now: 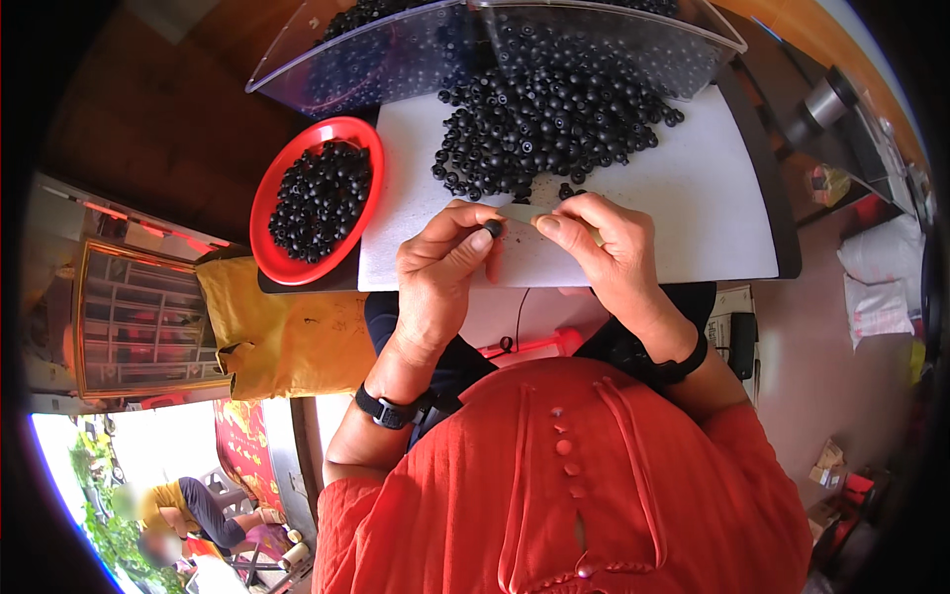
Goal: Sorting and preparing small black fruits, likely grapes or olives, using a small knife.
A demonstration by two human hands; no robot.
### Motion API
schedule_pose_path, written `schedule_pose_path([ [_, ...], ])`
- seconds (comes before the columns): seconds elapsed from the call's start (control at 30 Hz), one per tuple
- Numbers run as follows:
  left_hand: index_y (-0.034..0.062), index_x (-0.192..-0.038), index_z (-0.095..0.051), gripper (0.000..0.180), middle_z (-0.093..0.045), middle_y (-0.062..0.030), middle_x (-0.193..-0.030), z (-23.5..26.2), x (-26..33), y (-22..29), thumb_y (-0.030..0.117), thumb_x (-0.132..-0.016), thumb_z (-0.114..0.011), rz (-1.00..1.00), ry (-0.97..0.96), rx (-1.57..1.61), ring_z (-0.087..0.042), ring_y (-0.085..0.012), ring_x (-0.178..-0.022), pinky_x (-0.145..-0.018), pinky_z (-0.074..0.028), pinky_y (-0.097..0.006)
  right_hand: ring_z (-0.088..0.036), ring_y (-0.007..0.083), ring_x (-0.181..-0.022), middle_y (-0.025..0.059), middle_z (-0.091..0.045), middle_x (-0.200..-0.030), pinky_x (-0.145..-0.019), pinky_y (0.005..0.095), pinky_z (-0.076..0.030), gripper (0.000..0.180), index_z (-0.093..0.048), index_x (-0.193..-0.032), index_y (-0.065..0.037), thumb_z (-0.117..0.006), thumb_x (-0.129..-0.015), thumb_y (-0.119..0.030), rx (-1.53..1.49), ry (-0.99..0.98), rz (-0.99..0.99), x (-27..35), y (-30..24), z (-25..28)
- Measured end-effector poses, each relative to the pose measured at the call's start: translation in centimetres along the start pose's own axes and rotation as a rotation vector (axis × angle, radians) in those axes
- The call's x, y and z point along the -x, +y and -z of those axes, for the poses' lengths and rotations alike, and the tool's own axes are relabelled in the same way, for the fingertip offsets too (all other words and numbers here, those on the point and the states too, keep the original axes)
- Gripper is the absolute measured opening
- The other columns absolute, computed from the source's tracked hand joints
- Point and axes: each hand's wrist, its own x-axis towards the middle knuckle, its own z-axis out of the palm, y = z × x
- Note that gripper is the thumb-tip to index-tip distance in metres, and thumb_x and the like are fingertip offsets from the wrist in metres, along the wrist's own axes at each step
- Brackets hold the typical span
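My left hand (pixel 435 267) pinches one small round black plastic piece (pixel 492 229) between thumb and fingers, above the front of a white board (pixel 717 218). Between thumb and forefinger, my right hand (pixel 616 246) grips a short, flat, pale blade (pixel 521 212). Its tip reaches to the left fingers, close beside the black piece; whether it touches the piece I cannot tell. Just beyond both hands, a heap of similar black pieces (pixel 554 124), some with a visible hole, spreads over the board. Small dark crumbs lie near the fingers.
A red plastic bowl (pixel 260 208) of black pieces stands left of the board. Behind the heap is a clear plastic bin (pixel 381 69) with more pieces. A yellow sack (pixel 297 332) sits lower left. Another person (pixel 193 510) sits outside the doorway. White bags (pixel 876 282) are at right.
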Motion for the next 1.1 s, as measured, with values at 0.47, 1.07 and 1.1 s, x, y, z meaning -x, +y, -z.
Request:
schedule_pose_path([
  [0.47,-0.004,-0.119,-0.07,0.02,-0.069,-0.0102,-0.1,-0.41,-0.04,-0.51,-0.003,-0.102,-0.06,0.037,0.003,0.058,-0.065,-0.0158,-0.08,-0.066,-0.055,-0.028,-0.057,0.0191,-0.053,0.0075,-0.062,-0.066,-0.05,0.0337,-0.044,0.023,-0.068,-0.082,-0.004,-0.078,-0.094,-0.021,0.119,0.02,0.123,0.08,0.21,0.21],
  [1.07,-0.0056,-0.125,-0.069,0.026,-0.061,-0.0081,-0.101,-0.72,-0.19,-0.5,-0.003,-0.103,-0.055,-0.009,-0.035,-0.006,-0.064,-0.0159,-0.084,-0.065,-0.057,-0.029,-0.06,0.0237,-0.054,0.0074,-0.063,-0.066,-0.05,0.0365,-0.046,0.024,-0.066,-0.08,-0.006,-0.08,-0.091,-0.023,0.214,0.018,0.209,-0.02,0.64,0.06],
  [1.1,-0.0052,-0.123,-0.07,0.025,-0.06,-0.0075,-0.101,-0.75,-0.2,-0.49,-0.005,-0.103,-0.055,-0.005,-0.031,0.001,-0.064,-0.015,-0.082,-0.065,-0.057,-0.028,-0.06,0.0239,-0.055,0.0074,-0.063,-0.066,-0.05,0.0366,-0.046,0.024,-0.066,-0.08,-0.006,-0.08,-0.09,-0.023,0.232,0.02,0.225,-0.03,0.71,0.03],
])
